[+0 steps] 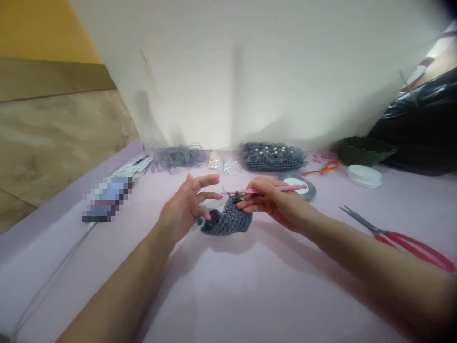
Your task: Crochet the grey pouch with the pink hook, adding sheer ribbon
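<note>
My right hand grips a pink crochet hook held nearly level, its tip pointing left. The same hand's lower fingers press on the upper right of a dark grey crocheted piece. Grey loops sit at the hook near the top edge of this piece. To the left, my left hand has its upper fingers stretched apart toward the hook tip. Its lower fingers touch the left end of the crocheted piece, beside a curl of grey yarn. A thin strand by the hook tip is too faint to follow.
Behind lie loose grey ribbon yarn, small bags of beads and a beaded grey crocheted pouch. Red-handled scissors, white spools and a grey-white disc are on the right. A cabled phone is left.
</note>
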Available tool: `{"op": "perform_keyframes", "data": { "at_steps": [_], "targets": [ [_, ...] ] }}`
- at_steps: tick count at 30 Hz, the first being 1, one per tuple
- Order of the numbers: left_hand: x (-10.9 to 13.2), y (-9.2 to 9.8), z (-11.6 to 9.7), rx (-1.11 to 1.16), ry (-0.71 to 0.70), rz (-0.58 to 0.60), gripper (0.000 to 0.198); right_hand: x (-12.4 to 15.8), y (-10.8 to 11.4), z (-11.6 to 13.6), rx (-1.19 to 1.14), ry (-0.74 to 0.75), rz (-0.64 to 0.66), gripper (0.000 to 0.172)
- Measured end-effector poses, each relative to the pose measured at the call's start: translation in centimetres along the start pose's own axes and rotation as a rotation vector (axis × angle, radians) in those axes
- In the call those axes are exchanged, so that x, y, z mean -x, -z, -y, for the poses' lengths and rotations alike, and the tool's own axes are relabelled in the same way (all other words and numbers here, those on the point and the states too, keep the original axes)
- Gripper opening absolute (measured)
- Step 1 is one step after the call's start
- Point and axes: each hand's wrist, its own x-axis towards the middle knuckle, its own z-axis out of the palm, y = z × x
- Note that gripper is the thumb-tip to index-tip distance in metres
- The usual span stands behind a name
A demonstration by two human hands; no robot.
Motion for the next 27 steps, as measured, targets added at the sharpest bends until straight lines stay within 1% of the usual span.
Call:
{"op": "perform_keyframes", "data": {
  "at_steps": [2, 4, 6, 8, 10, 11, 13, 15, 17, 19, 20, 22, 25, 27],
  "targets": [
    [0.4, 0.4, -0.6, 0.165, -0.015, 0.006, 0.054, 0.0, 0.2, -0.1, -0.006, 0.003, -0.002, 0.024],
    [0.9, 0.6, -1.0, 0.289, -0.068, 0.026, 0.055, -0.1, 0.3, -0.2, -0.019, 0.002, 0.002, 0.023],
    [1.4, 0.4, -1.3, 0.310, -0.137, 0.080, 0.054, -0.1, 0.3, -0.4, -0.032, -0.004, 0.006, 0.022],
    [1.9, -0.3, -1.4, 0.256, -0.192, 0.150, 0.052, 0.0, 0.1, -0.7, -0.041, -0.021, 0.007, 0.022],
    [2.1, -1.1, -1.5, 0.163, -0.268, 0.165, 0.048, 0.2, -0.3, -1.1, -0.043, -0.051, 0.014, 0.023],
    [2.1, -1.5, -1.6, 0.100, -0.326, 0.138, 0.047, 0.3, -0.6, -1.3, -0.044, -0.067, 0.021, 0.024],
    [2.0, -2.1, -1.6, -0.069, -0.475, 0.040, 0.043, 0.6, -1.2, -1.7, -0.043, -0.090, 0.038, 0.027],
    [1.7, -2.2, -1.4, -0.331, -0.633, -0.066, 0.034, 0.8, -1.7, -1.8, -0.040, -0.101, 0.051, 0.028],
    [1.6, -2.0, -1.0, -0.665, -0.713, -0.150, 0.028, 1.1, -2.1, -1.7, -0.036, -0.100, 0.057, 0.029],
    [1.5, -1.6, -0.6, -0.937, -0.706, -0.190, 0.025, 1.2, -2.3, -1.4, -0.020, -0.087, 0.045, 0.029],
    [1.4, -1.4, -0.4, -1.006, -0.683, -0.191, 0.024, 1.2, -2.3, -1.2, -0.008, -0.074, 0.030, 0.030],
    [1.4, -0.9, -0.3, -1.021, -0.645, -0.172, 0.026, 1.1, -2.1, -0.9, 0.016, -0.032, -0.009, 0.029],
    [1.3, -0.4, -0.4, -0.995, -0.587, -0.106, 0.036, 0.8, -1.6, -0.5, 0.032, 0.036, -0.067, 0.026],
    [1.2, -0.2, -0.5, -1.056, -0.566, -0.063, 0.038, 0.6, -1.3, -0.4, 0.027, 0.074, -0.106, 0.025]
  ]
}}
